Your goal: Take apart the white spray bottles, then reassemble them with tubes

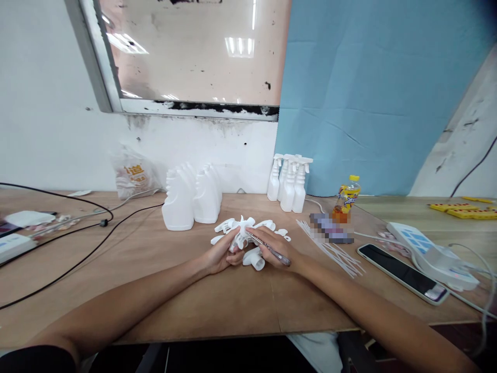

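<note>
In the middle of the table, my left hand is closed around a white trigger sprayer head. My right hand grips a slim screwdriver-like tool with a clear handle, its thin tip touching or very near the sprayer head. Beneath and behind both hands lies a loose pile of white sprayer parts. One sprayer head with a round collar rests on the table between my hands. My fingers partly cover the held piece.
White bottles without tops stand behind to the left, and bottles with sprayers at the back right. Thin white tubes, a drink bottle, a phone and a power strip lie rightward. Black cables cross the left side.
</note>
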### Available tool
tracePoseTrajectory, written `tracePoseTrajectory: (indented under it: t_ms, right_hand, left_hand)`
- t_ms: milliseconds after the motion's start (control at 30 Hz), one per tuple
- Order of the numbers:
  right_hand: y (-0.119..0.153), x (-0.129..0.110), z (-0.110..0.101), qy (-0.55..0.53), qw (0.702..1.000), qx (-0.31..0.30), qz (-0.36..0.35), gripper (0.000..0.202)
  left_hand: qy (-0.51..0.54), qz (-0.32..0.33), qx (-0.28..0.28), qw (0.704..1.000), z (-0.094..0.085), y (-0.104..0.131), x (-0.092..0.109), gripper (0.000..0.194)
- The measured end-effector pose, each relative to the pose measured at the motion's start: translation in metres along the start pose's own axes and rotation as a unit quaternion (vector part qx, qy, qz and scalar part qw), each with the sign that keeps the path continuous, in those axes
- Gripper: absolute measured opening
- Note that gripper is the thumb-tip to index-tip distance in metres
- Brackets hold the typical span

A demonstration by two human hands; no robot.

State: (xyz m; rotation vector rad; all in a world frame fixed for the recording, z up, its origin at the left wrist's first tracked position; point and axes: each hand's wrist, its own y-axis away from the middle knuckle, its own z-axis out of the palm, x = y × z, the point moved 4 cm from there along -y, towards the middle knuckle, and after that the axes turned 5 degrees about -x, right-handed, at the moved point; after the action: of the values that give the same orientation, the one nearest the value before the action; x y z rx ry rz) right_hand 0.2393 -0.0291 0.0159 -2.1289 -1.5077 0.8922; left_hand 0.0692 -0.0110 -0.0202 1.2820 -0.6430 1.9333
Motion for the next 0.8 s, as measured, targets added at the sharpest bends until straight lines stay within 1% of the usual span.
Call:
tracePoseTrajectory:
  t_ms: [67, 167, 233, 300, 333, 367, 400, 433, 467, 533, 567, 600, 633, 700, 733, 800]
  right_hand:
    - [0.0, 0.002, 0.0, 0.028, 1.0, 0.01, -0.001, 0.052]
    - [-0.001, 0.002, -0.008, 0.002, 0.999, 0.049, -0.008, 0.045]
    - [-0.001, 0.004, -0.018, -0.028, 0.997, 0.07, 0.003, 0.042]
    - [0.002, 0.01, -0.035, -0.031, 0.995, 0.089, 0.035, 0.04]
    - [0.006, 0.016, -0.045, -0.02, 0.993, 0.1, 0.057, 0.04]
    - [0.01, 0.024, -0.055, -0.007, 0.99, 0.11, 0.083, 0.04]
    - [0.015, 0.033, -0.065, 0.005, 0.986, 0.118, 0.113, 0.039]
    - [0.021, 0.045, -0.074, 0.012, 0.981, 0.122, 0.151, 0.039]
    - [0.028, 0.058, -0.081, 0.008, 0.974, 0.121, 0.192, 0.038]
    - [0.042, 0.083, -0.091, -0.024, 0.955, 0.115, 0.272, 0.037]
    - [0.047, 0.093, -0.092, -0.045, 0.946, 0.11, 0.303, 0.036]
    - [0.052, 0.101, -0.092, -0.067, 0.936, 0.106, 0.328, 0.036]
    - [0.054, 0.107, -0.092, -0.088, 0.928, 0.102, 0.347, 0.035]
    - [0.056, 0.112, -0.089, -0.123, 0.917, 0.1, 0.366, 0.035]
    - [0.055, 0.113, -0.089, -0.138, 0.914, 0.103, 0.368, 0.035]
    - [0.053, 0.111, -0.089, -0.163, 0.91, 0.117, 0.364, 0.032]
  left_hand:
    - [-0.009, 0.03, 0.005, 0.999, 0.004, 0.0, 0.001, 0.055]
    - [-0.036, 0.103, 0.032, 0.994, 0.011, 0.002, 0.005, 0.039]
    - [-0.084, 0.14, 0.061, 0.985, 0.015, 0.004, 0.01, 0.041]
    - [-0.157, 0.151, 0.101, 0.971, 0.015, 0.008, 0.018, 0.045]
    - [-0.206, 0.153, 0.125, 0.958, 0.013, 0.011, 0.024, 0.047]
    - [-0.268, 0.154, 0.147, 0.94, 0.011, 0.014, 0.03, 0.047]
    - [-0.344, 0.155, 0.166, 0.911, 0.007, 0.018, 0.036, 0.047]
    - [-0.427, 0.16, 0.182, 0.871, 0.004, 0.022, 0.043, 0.046]
    - [-0.509, 0.167, 0.191, 0.822, 0.001, 0.026, 0.049, 0.045]
    - [-0.637, 0.178, 0.188, 0.726, -0.006, 0.03, 0.057, 0.039]
    - [-0.679, 0.18, 0.178, 0.689, -0.01, 0.031, 0.058, 0.038]
    - [-0.706, 0.18, 0.166, 0.664, -0.015, 0.03, 0.058, 0.037]
    - [-0.725, 0.178, 0.152, 0.648, -0.019, 0.029, 0.057, 0.037]
    - [-0.746, 0.168, 0.127, 0.632, -0.027, 0.026, 0.054, 0.038]
    - [-0.748, 0.163, 0.118, 0.632, -0.031, 0.024, 0.051, 0.039]
    - [-0.742, 0.152, 0.101, 0.645, -0.036, 0.021, 0.047, 0.042]
